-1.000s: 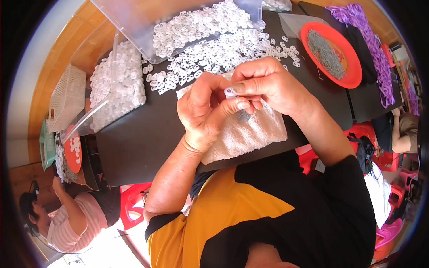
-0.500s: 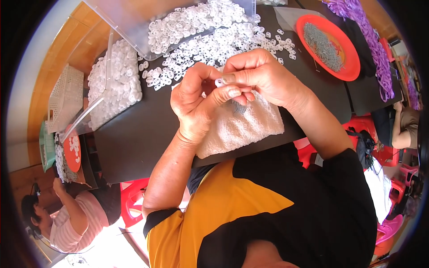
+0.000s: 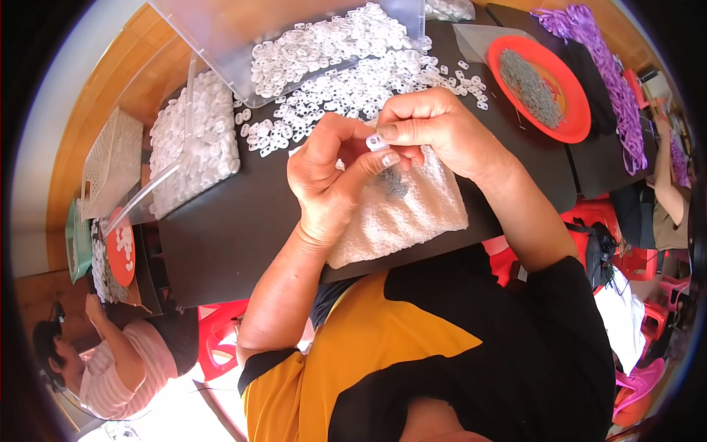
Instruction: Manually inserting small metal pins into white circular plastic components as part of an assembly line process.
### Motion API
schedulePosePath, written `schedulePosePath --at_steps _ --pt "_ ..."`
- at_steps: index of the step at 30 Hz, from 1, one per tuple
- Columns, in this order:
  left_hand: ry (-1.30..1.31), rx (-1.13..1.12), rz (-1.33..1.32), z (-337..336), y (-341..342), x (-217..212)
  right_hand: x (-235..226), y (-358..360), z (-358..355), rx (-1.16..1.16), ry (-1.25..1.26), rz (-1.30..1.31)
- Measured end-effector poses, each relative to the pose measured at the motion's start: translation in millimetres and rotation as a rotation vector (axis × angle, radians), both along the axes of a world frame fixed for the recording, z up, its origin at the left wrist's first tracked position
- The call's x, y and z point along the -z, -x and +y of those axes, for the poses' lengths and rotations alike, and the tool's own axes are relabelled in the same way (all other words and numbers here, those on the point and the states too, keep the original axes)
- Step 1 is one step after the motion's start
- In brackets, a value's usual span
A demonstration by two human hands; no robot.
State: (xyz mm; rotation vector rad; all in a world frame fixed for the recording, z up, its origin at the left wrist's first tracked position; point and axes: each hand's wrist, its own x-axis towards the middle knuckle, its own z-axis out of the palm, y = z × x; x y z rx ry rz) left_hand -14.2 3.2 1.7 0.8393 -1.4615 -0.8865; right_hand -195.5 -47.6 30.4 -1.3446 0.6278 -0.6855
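A small white plastic piece with holes in it is pinched between the thumb and fingers of my left hand. Pressed close against its far end, my right hand is closed in a pinch, and whatever lies between thumb and forefinger is hidden. Both hands meet over a folded pale towel at the near edge of the dark table. On that towel, partly below my fingers, lies a small heap of thin grey metal pieces.
Similar white pieces spill from a tipped clear bin. More fill another clear container at left. A red plate holds thin grey pieces; purple ribbons lie beyond. Another person works at far left.
My hands have shifted slightly nearer and to the right, still together. More of the white piece shows between the fingertips, and more of the grey heap is visible.
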Motion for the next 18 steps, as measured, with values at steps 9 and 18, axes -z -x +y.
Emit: schedulePosePath --at_steps 9,18 --pt "-0.195 -0.026 0.222 7 0 -15 -6 -4 10 0.285 0.228 0.037" --pt "-0.203 -0.152 0.361 -3 -7 -5 -73 -50 122 -1.073 0.258 -0.541"
